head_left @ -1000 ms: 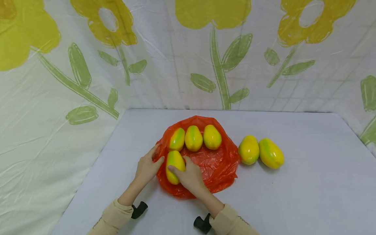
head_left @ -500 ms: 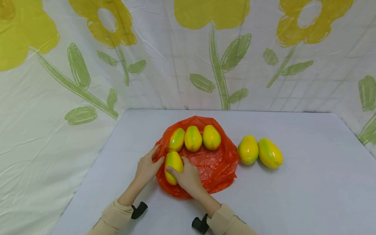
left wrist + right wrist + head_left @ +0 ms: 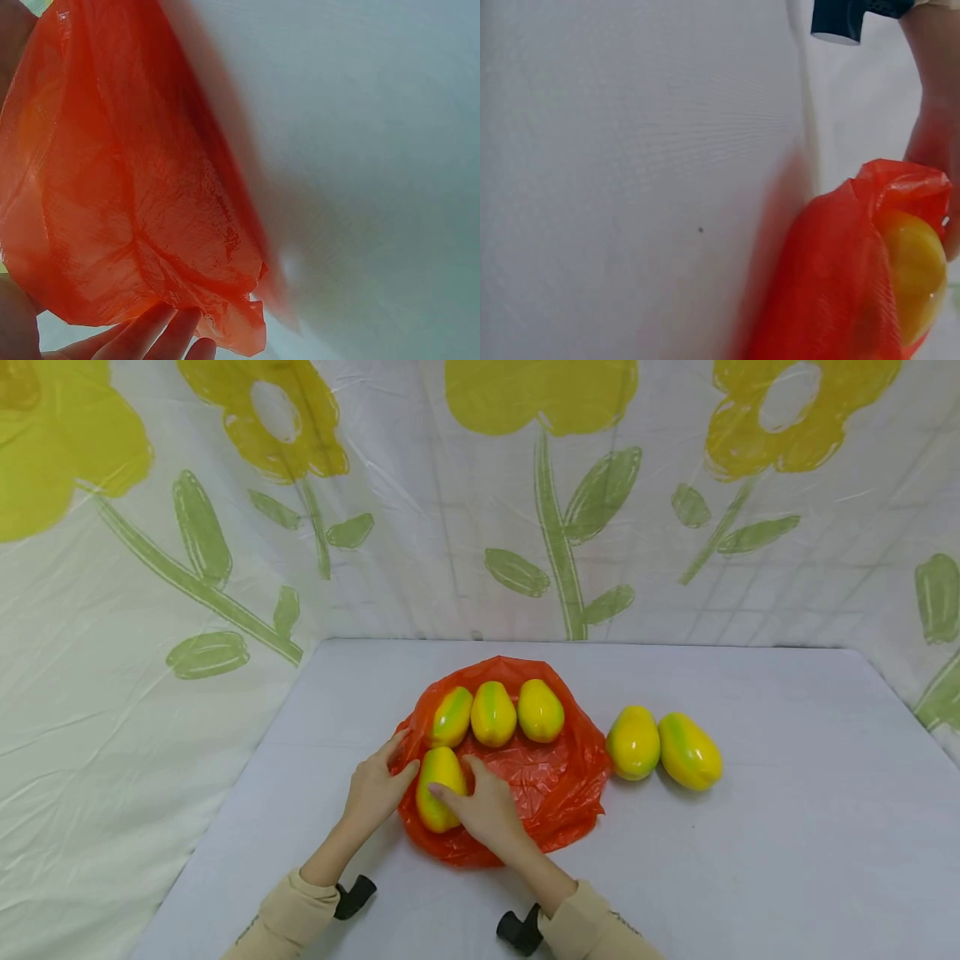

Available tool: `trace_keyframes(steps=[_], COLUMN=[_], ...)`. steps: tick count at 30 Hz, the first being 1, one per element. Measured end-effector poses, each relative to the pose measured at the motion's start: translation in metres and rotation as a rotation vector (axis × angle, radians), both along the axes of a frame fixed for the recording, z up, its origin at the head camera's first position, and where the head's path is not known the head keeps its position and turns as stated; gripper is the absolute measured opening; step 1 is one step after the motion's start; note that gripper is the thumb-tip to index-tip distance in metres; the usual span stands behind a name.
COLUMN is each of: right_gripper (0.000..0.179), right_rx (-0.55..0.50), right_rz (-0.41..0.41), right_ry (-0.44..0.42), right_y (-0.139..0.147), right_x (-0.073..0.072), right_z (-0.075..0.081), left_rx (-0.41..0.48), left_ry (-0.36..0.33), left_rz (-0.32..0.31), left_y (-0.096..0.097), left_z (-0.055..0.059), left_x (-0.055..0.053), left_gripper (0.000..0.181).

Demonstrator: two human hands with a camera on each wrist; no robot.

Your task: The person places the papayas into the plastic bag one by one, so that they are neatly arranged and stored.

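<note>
A red plastic bag [image 3: 534, 774] lies spread with its mouth up on the table. My left hand [image 3: 375, 791] holds its left rim, thumb on the inner side and fingers outside; the left wrist view shows these fingers [image 3: 174, 334] against the bag's edge. A yellow-green papaya [image 3: 440, 789] sits at the bag's front left. Over it is my right hand [image 3: 491, 810], thumb above the fruit and fingers at its right side, loosely spread. Three more papayas [image 3: 493, 714] form a row at the back of the bag. The right wrist view shows a papaya [image 3: 915, 277] through the bag's opening.
Two papayas, one upright [image 3: 634, 743] and one tilted [image 3: 691, 752], lie on the white table [image 3: 787, 827] just right of the bag. A flowered curtain [image 3: 420, 527] hangs behind the table. Black wrist devices [image 3: 356, 897] sit under both sleeves.
The front papaya has shifted slightly left within the bag. My right hand went left with it, then drew back a little to the right, its fingers loosening. My left hand has stayed put.
</note>
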State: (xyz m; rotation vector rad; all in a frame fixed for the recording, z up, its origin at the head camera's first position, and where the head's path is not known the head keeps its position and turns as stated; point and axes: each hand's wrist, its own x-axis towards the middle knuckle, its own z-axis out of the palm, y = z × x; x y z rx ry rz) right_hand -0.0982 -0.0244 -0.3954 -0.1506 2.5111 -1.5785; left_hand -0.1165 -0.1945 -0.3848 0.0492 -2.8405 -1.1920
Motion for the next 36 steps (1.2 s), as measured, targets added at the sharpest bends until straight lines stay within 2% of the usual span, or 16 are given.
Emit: trace_keyframes(steps=[11,18,25,36], right_gripper=[0.067,0.068,0.070,0.070], right_rx=[-0.190,-0.309,-0.327,-0.318], right_rz=[-0.022,-0.079,-0.145,-0.240], right_ry=[0.100,0.108,0.114,0.105], right_y=[0.018,0.044,0.071,0.116], right_x=[-0.003,-0.005,-0.008,-0.005], right_z=[0.013,0.027,0.042,0.049], left_rx=[0.004,0.012,0.005,0.015], left_ry=[-0.013,-0.004,-0.004,-0.022], left_rz=[0.005,0.001,0.002,-0.003], left_y=[0.000,0.000,0.000,0.000], left_z=[-0.001,-0.001,-0.001,0.000], left_x=[-0.001,-0.001,-0.002,-0.001], left_gripper=[0.052,0.052,0.052,0.053])
